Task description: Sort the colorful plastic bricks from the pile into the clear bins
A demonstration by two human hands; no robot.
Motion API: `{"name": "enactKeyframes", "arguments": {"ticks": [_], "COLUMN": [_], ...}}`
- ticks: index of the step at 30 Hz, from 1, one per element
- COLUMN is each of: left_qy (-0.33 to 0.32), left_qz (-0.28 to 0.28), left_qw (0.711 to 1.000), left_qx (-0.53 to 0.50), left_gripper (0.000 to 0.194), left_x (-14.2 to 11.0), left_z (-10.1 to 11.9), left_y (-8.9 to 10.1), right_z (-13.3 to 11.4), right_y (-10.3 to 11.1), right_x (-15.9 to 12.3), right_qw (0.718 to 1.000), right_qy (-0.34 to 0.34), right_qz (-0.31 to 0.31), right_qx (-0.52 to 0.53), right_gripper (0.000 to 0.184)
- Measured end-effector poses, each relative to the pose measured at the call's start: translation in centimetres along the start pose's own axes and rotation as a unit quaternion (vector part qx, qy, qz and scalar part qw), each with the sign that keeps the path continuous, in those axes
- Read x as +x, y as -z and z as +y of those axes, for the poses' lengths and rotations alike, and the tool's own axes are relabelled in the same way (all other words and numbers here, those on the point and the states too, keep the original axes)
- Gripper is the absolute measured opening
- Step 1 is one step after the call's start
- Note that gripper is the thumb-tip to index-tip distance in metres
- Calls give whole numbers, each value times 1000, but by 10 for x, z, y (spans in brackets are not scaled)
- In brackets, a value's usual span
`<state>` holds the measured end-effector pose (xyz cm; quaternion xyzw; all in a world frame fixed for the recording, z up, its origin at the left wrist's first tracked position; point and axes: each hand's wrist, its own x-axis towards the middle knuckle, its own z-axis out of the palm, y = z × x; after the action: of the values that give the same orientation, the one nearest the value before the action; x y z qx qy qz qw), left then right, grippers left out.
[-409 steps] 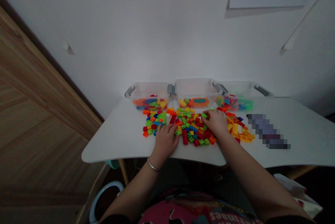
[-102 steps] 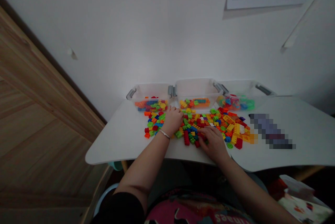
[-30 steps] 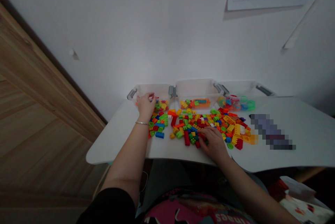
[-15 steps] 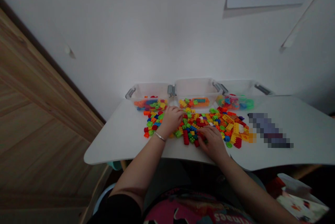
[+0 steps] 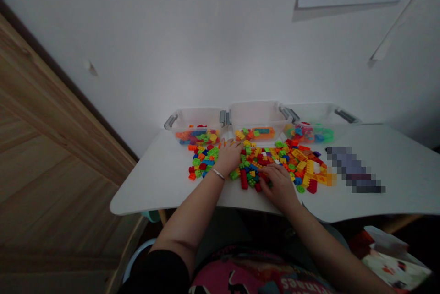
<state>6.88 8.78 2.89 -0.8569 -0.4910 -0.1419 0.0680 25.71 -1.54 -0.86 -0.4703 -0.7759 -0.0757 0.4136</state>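
Observation:
A heap of colourful toy building bricks [image 5: 252, 164] is spread over the white table [image 5: 147, 179]. My left hand [image 5: 229, 155], with a bangle on the wrist, lies over the left-middle of the heap. Its fingers are spread among bricks just in front of the middle bin, hiding those underneath. At the heap's near side, my right hand [image 5: 281, 188] rests with thumb and fingers apart around red bricks. It touches the pile, and no brick is plainly gripped in either hand. A long red brick [image 5: 244, 178] lies between the hands.
Three clear plastic bins stand along the wall: a left bin [image 5: 199, 115], a middle bin [image 5: 257, 113] and a right bin [image 5: 316, 113], each with some bricks inside. A blurred dark object [image 5: 354, 170] lies on the right. A wooden panel [image 5: 51, 147] borders the left.
My left hand has shifted slightly right, its fingers spreading over the bricks, uncovering more of the left part of the heap. My right hand has stayed almost in place.

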Motion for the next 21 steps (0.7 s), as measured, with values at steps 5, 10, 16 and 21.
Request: {"name": "enactKeyframes", "arguments": {"ticks": [5, 10, 16, 21], "left_qy": [25, 26, 4, -8], "left_qz": [28, 38, 31, 16], "left_qw": [999, 999, 999, 999], "left_qx": [-1, 6, 24, 35], "left_gripper": [41, 41, 33, 27], "left_x": [6, 9, 11, 12], "left_z": [1, -1, -6, -9], "left_y": [-6, -9, -6, -1], "right_z": [0, 0, 0, 0], "right_y": [0, 0, -1, -1], "right_x": [0, -1, -1, 0], "right_qw": [1000, 1000, 1000, 1000], "right_qy": [-3, -1, 5, 4], "right_qz": [-2, 1, 5, 5], "right_qx": [2, 0, -5, 0], "right_gripper": [22, 23, 21, 21]}}
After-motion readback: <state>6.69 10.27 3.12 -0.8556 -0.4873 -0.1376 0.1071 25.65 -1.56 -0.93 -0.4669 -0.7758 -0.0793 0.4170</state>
